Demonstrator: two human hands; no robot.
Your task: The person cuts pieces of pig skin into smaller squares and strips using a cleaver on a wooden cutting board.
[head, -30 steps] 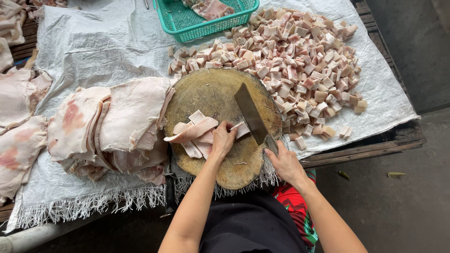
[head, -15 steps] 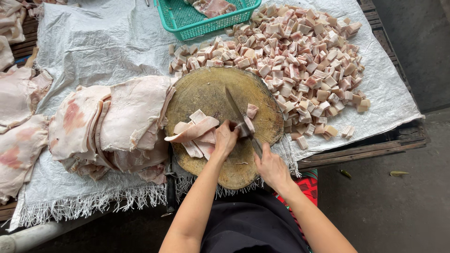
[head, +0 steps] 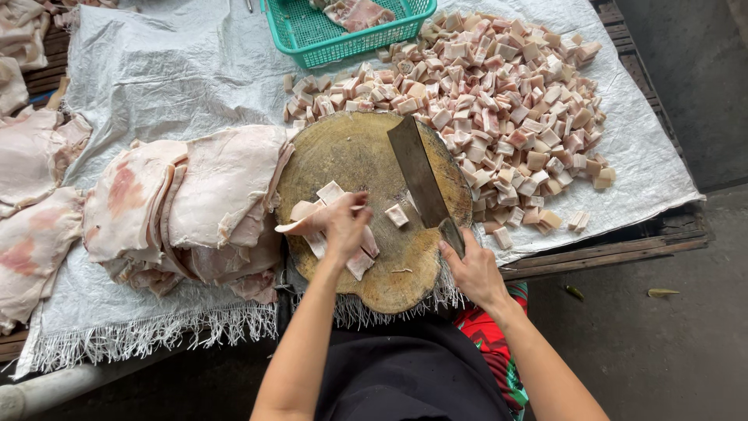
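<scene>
A round wooden chopping block (head: 354, 160) sits at the table's near edge. My left hand (head: 343, 226) presses down on strips of pale pork skin (head: 312, 214) lying on the block. My right hand (head: 471, 269) grips the handle of a broad cleaver (head: 417, 175), whose blade lies raised over the right side of the block. One cut cube (head: 396, 215) lies between the blade and my left hand.
A large heap of cut pork cubes (head: 499, 101) covers the white woven sheet (head: 156, 86) to the right of the block. Stacked slabs of pork skin (head: 187, 203) lie to its left. A green plastic basket (head: 327, 31) with meat stands behind.
The cleaver came down next to my left hand, then swung back to the right, leaving a cut cube on the block. My left hand stayed on the strips.
</scene>
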